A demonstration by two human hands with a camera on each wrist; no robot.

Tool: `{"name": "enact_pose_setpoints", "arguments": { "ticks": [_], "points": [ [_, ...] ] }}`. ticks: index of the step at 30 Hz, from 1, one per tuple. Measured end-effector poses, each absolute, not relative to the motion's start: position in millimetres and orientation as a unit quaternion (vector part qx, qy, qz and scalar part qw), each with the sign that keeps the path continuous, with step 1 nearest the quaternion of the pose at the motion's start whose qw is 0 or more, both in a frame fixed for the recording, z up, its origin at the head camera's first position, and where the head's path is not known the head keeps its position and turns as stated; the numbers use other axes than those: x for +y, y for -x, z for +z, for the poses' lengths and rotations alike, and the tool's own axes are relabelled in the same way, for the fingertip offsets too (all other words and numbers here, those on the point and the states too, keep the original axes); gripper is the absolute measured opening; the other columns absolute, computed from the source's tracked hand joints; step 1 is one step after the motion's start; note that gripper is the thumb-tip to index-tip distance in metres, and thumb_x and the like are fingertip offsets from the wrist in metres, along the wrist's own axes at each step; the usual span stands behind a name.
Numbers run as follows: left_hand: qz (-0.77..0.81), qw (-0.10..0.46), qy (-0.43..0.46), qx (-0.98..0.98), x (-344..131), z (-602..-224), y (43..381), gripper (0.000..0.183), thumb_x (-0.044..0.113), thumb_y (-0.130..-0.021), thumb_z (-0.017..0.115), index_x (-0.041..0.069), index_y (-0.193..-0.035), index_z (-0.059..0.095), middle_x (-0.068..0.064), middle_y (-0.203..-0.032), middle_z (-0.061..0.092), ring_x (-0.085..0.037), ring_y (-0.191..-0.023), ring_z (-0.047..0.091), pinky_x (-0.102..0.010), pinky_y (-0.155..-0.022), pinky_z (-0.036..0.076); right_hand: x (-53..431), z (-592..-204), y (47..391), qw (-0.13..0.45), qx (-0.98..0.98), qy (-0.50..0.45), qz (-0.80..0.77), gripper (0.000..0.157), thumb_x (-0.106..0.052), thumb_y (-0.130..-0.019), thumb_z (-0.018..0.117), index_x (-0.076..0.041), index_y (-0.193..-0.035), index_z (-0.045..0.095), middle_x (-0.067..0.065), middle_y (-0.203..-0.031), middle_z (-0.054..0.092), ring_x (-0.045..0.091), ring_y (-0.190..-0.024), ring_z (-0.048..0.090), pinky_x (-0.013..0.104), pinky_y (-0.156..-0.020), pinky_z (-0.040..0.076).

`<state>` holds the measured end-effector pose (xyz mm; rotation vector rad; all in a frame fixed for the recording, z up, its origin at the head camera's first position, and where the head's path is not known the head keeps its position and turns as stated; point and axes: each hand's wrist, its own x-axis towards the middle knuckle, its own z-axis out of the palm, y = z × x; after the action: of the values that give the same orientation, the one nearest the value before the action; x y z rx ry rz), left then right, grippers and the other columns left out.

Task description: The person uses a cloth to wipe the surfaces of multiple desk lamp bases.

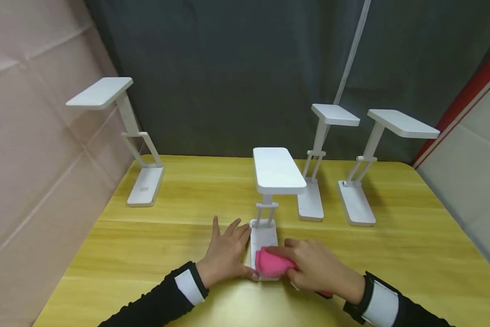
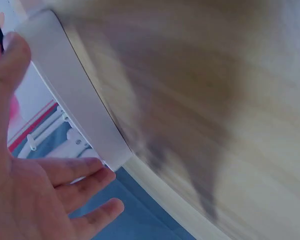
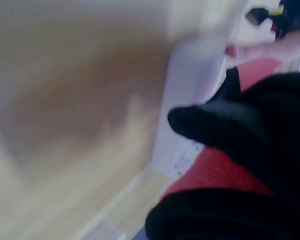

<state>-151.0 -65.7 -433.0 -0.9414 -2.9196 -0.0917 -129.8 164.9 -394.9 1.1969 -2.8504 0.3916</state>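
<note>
Fingers of the left hand [image 1: 225, 260]: spread wide and nearly straight, touching the left edge of the base [image 1: 264, 237] of the front lamp [image 1: 278, 170], with the thumb at the near corner. Fingers of the right hand [image 1: 320, 268]: gripping the pink cloth [image 1: 272, 263], which is bunched against the top of the same base. The right wrist view is too blurred and dark to add detail on this grip.

Location: the front lamp stands upright on the wooden table [image 1: 187, 186], its base between the hands, arm raised and flat head lifted.

Progress, as judged: wiping of the base appears to be under way. The cloth covers the near part; the far part is uncovered, and whether it has been wiped cannot be told. The cloth does not touch the head or arm.

Other units: a left lamp [image 1: 127, 116], a middle lamp [image 1: 321, 136] and a right lamp [image 1: 373, 142] stand unfolded, clear of both hands. Whether these are finished or pending cannot be determined.
</note>
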Motion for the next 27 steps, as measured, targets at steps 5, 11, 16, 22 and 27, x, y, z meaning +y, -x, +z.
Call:
{"name": "enact_pose_setpoints", "arguments": {
  "ticks": [5, 11, 16, 22, 27],
  "points": [
    [-0.036, 0.012, 0.299, -0.954, -64.1, -436.9, 149.9, 0.11, 0.086, -0.053, 0.051, 0.012, -0.133, 0.04, -0.003, -0.135, 0.042, -0.03, -0.128, 0.029, -0.073, -0.093, 0.008, 145.0, -409.8, 157.2, 0.112, -0.921, -0.365, 0.075, 0.05, -0.019, -0.071, 0.06, -0.026, -0.119, 0.055, -0.001, -0.077, 0.053, 0.005, -0.043, 0.032, 0.02, -0.036, 0.027],
    [-0.031, 0.0, 0.294, -0.955, -63.7, -437.7, 148.0, 0.108, 0.087, -0.054, 0.047, 0.014, -0.133, 0.041, -0.003, -0.135, 0.042, -0.03, -0.129, 0.027, -0.074, -0.093, 0.008, 138.2, -423.7, 155.9, 0.13, -0.926, -0.352, 0.039, 0.048, -0.02, -0.072, 0.059, -0.022, -0.119, 0.054, 0.007, -0.084, 0.059, 0.005, -0.041, 0.028, 0.02, -0.034, 0.025],
    [-0.023, 0.013, 0.294, -0.955, -64.4, -434.5, 150.7, 0.11, 0.086, -0.054, 0.051, 0.011, -0.133, 0.04, -0.003, -0.135, 0.043, -0.03, -0.129, 0.027, -0.073, -0.094, 0.007, 142.2, -414.1, 142.0, 0.078, -0.921, -0.377, 0.067, 0.046, -0.019, -0.069, 0.061, -0.025, -0.114, 0.06, -0.001, -0.076, 0.056, 0.004, -0.041, 0.028, 0.021, -0.036, 0.024],
    [-0.018, 0.01, 0.296, -0.955, -65.2, -436.5, 150.7, 0.107, 0.082, -0.054, 0.058, 0.01, -0.132, 0.042, -0.003, -0.134, 0.044, -0.029, -0.128, 0.029, -0.072, -0.094, 0.008, 153.4, -407.4, 118.6, -0.021, -0.912, -0.389, 0.13, 0.048, -0.016, -0.066, 0.062, -0.031, -0.112, 0.06, -0.012, -0.073, 0.051, 0.002, -0.048, 0.033, 0.023, -0.039, 0.026],
    [-0.011, 0.011, 0.296, -0.955, -65.8, -436.4, 152.6, 0.111, 0.086, -0.053, 0.051, 0.01, -0.133, 0.04, -0.003, -0.134, 0.043, -0.029, -0.129, 0.027, -0.072, -0.094, 0.007, 164.4, -394.9, 123.1, -0.104, -0.892, -0.397, 0.19, 0.048, -0.014, -0.064, 0.06, -0.031, -0.109, 0.062, -0.016, -0.086, 0.057, -0.001, -0.062, 0.044, 0.022, -0.048, 0.036]
  ]
}}
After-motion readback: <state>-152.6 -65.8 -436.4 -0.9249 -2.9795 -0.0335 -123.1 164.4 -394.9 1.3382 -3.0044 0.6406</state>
